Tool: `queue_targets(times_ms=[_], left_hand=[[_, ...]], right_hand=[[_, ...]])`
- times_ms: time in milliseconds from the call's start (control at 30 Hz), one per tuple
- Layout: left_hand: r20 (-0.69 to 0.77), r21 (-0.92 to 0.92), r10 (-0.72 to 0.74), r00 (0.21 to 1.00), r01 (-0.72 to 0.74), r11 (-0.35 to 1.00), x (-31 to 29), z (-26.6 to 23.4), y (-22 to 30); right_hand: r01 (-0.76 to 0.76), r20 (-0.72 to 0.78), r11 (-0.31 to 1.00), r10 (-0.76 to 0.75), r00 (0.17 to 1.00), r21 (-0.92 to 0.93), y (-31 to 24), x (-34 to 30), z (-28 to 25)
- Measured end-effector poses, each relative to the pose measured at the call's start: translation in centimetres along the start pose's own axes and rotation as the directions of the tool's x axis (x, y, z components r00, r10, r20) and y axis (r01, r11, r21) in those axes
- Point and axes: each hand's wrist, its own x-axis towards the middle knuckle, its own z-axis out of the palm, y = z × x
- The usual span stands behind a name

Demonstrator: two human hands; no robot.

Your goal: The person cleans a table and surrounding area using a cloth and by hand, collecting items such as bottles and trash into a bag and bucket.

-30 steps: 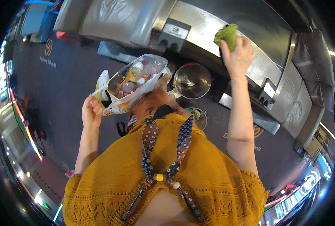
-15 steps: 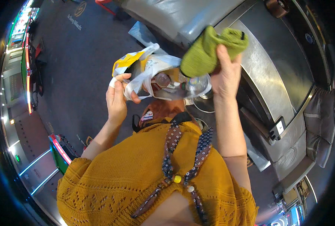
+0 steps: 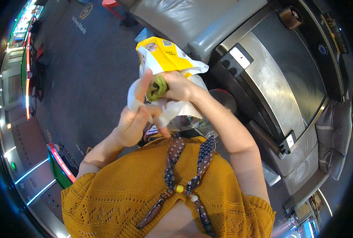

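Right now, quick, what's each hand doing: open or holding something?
Left hand: holding the plastic bag by its white handles.
Right hand: closed on the green cloth.

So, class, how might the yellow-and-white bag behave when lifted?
The yellow-and-white bag would probably flop, since its sides look creased. Its white handle, curving by the left hand, would likely bend rather than stand stiff.

A dark-topped table [image 3: 299, 59] with a pale metallic band is flanked by a grey leather sofa [image 3: 176, 20] and, to the right, by a second padded sofa [image 3: 337, 133]. Two black holders [image 3: 236, 60] with white panels are seen along its near edge. A brown cylindrical container [image 3: 291, 17] is set toward the far side. The dark carpet [image 3: 99, 71] is marked with an emblem [image 3: 86, 11].
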Motion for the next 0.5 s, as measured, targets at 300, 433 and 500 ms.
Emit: queue_targets(times_ms=[300,433,500], left_hand=[[-0.042,-0.196,0.093,0.995,-0.099,0.976,3.0,-0.3,0.3],[-0.086,-0.117,0.077,0.993,-0.087,0.989,3.4,-1.4,0.0],[-0.129,-0.075,0.025,0.991,-0.035,0.997,3.9,-1.7,0.4]], right_hand=[[-0.243,-0.39,0.85,0.05,0.92,-0.466,0.4,-0.1,-2.1],[-0.003,-0.496,0.972,0.122,0.86,0.234,0.6,-9.3,-3.9],[0.166,-0.727,0.877,0.254,0.639,0.452,2.7,-16.0,-2.1]])
